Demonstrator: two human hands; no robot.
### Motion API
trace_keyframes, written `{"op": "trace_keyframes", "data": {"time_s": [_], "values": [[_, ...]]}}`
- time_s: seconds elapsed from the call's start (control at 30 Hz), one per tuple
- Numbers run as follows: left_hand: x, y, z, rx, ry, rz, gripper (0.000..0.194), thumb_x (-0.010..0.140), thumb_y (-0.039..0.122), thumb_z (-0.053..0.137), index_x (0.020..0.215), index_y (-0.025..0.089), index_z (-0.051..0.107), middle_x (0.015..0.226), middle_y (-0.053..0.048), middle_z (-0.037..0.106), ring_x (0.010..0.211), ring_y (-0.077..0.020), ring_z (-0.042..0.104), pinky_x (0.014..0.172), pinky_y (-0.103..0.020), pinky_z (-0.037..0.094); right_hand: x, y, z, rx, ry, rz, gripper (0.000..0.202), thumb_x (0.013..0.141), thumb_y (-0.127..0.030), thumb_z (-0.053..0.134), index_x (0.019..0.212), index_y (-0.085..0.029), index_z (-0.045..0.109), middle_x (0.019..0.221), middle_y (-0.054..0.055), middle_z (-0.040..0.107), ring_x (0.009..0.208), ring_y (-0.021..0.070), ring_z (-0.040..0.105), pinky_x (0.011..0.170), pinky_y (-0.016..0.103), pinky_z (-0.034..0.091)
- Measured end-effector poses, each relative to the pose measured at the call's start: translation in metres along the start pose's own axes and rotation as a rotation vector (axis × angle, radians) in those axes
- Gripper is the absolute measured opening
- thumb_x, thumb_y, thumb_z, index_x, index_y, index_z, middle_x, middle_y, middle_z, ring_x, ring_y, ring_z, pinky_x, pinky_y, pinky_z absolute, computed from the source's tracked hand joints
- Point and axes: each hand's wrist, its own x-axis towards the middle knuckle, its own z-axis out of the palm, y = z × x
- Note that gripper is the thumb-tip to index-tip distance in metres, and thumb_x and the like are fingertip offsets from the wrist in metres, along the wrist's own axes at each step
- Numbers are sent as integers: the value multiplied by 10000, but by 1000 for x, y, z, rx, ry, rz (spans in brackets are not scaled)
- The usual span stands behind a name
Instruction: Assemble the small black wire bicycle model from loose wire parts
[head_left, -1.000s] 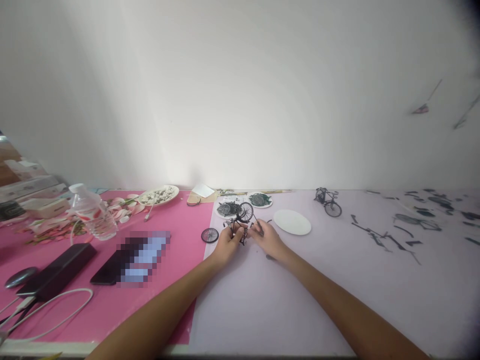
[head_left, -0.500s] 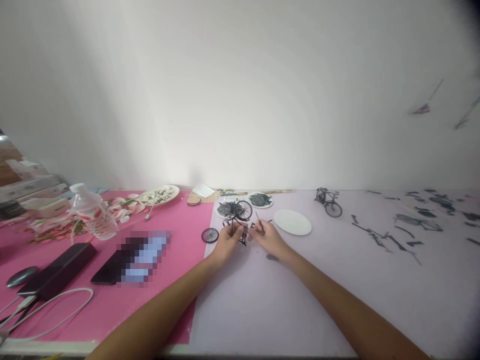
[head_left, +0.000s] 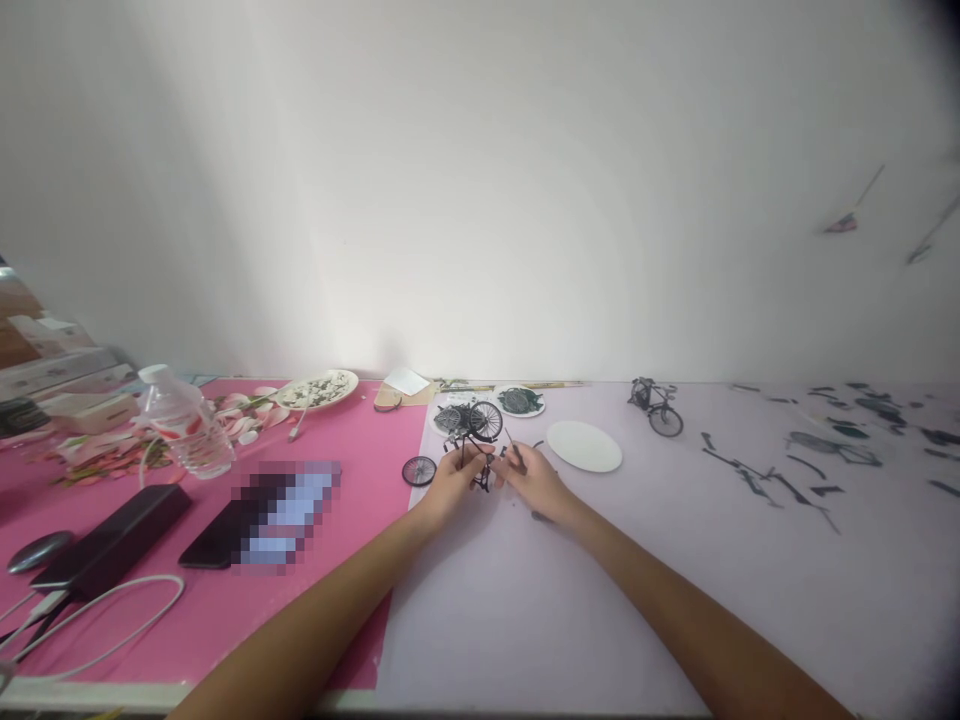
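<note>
My left hand (head_left: 450,486) is closed around the frame of a small black model bicycle (head_left: 486,422), whose spoked wheel sticks out above the fingers. Close against it, my right hand (head_left: 541,484) pinches a thin stick-like tool (head_left: 511,440) that points up and to the left; its exact kind is too small to make out. The fingertips of both hands meet near the lower part of the bicycle and partly cover it. Left of my left hand lies a loose black wheel (head_left: 419,471). A small dark piece (head_left: 541,517) rests beneath my right wrist.
A white plate (head_left: 585,446) lies beyond my right hand. Another model bicycle (head_left: 657,406) stands behind it, and several dark parts (head_left: 772,480) are spread at the right. On the pink side are a phone (head_left: 255,515), a bottle (head_left: 187,420) and a black box with cables (head_left: 112,540).
The right hand and its thin tool have shifted very slightly left and tilted a little. The left hand keeps its hold on the bicycle. The whole view has moved slightly.
</note>
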Motion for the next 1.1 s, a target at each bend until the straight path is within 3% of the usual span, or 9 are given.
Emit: {"op": "trace_keyframes", "data": {"time_s": [0.17, 0.27, 0.33, 0.5, 0.6, 0.73, 0.93, 1.1], "values": [[1, 3, -4, -3, 23, -29, 332, 851, 391, 662, 1092, 166, 700, 1021, -79, 704, 768, -143, 576, 627, -251, 401, -1, -7, -3, -93, 9, 3, 408, 936, -549, 536, 777, -261, 294, 724, -14, 647, 592, 162, 591, 524, 254, 408], [1, 7, -6, -16, 38, -47, 329, 849, 394, 661, 1082, 165, 692, 1067, -97, 729, 791, -153, 596, 629, -255, 403, -1, -16, -16, -344, 4, -37, 363, 964, -486, 497, 758, -245, 318, 734, -9, 648, 671, 166, 604, 592, 259, 397], [2, 9, -7, -31, 51, -51, 318, 849, 389, 655, 1066, 159, 687, 1064, -104, 736, 795, -154, 604, 620, -254, 399, -2, -23, -29, -555, -27, -9, 350, 932, -446, 547, 739, -236, 344, 672, -30, 591, 599, 147, 524, 568, 261, 337], [4, 8, -9, -32, 85, -36, 291, 856, 359, 625, 1056, 157, 686, 1079, -115, 741, 810, -157, 621, 619, -256, 412, -4, -30, -62, -689, -354, 239, 521, 564, -344, 865, 718, -229, 381, 702, -49, 602, 576, 132, 498, 521, 259, 290], [4, 12, -9, -13, 111, -33, 271, 854, 342, 613, 1033, 155, 691, 1073, -116, 745, 810, -163, 626, 628, -263, 429, -5, -28, -69, -667, -478, 297, 602, 472, -341, 897, 718, -232, 358, 681, -51, 581, 582, 139, 505, 518, 257, 295], [10, 17, -17, 6, 146, -2, 274, 846, 327, 612, 1037, 148, 692, 1081, -118, 744, 799, -163, 620, 651, -275, 451, -5, -22, -68, -697, -412, 244, 529, 529, -363, 861, 701, -227, 379, 692, -38, 565, 580, 143, 487, 523, 260, 293], [27, 9, -49, 167, 230, 153, 200, 836, 326, 619, 903, 151, 689, 991, -101, 746, 914, -194, 647, 797, -302, 476, 0, -9, -73, -695, -293, 201, 445, 567, -279, 818, 692, -233, 394, 691, -39, 581, 574, 150, 492, 519, 268, 288], [32, 7, -57, 186, 257, 132, 181, 828, 313, 597, 860, 158, 685, 956, -94, 747, 842, -194, 647, 752, -306, 473, 1, -10, -76, -713, -283, 183, 365, 642, -238, 752, 705, -228, 393, 723, -33, 607, 600, 150, 526, 543, 263, 289]]}}
